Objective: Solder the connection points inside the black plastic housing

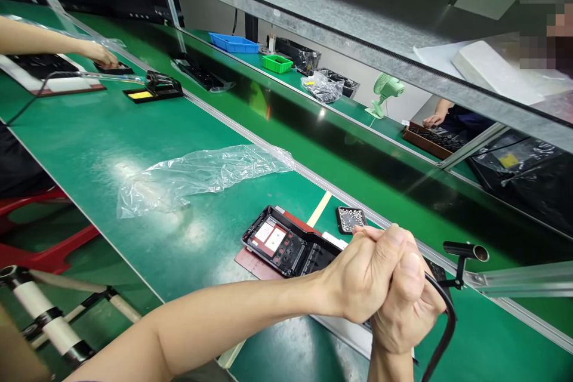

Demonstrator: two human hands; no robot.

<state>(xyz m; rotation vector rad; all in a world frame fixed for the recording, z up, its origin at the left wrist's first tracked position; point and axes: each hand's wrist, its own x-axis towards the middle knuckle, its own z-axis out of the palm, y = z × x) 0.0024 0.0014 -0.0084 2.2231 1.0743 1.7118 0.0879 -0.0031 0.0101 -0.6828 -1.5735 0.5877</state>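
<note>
Both hands are pressed together above the work surface. My left hand (pixel 362 277) is closed, its fingers curled in against the other hand; what it grips is hidden. My right hand (pixel 407 307) is also a fist, and a thick black cable (pixel 450 322) comes out beside it and curves downward. Below and behind the hands lies a long black plastic housing (pixel 290 248), inner side up, with a white-labelled recess at its left end. Its right part is covered by my hands. A reddish-brown board (pixel 253 262) shows under it.
A small black tray of screws (pixel 351 219) sits behind my hands. Left of the housing lies a crumpled clear plastic bag (pixel 206 176). A short black tube on a bracket (pixel 465 252) stands at right. Another person's hand (pixel 101 54) works near a soldering-iron stand (pixel 154 86).
</note>
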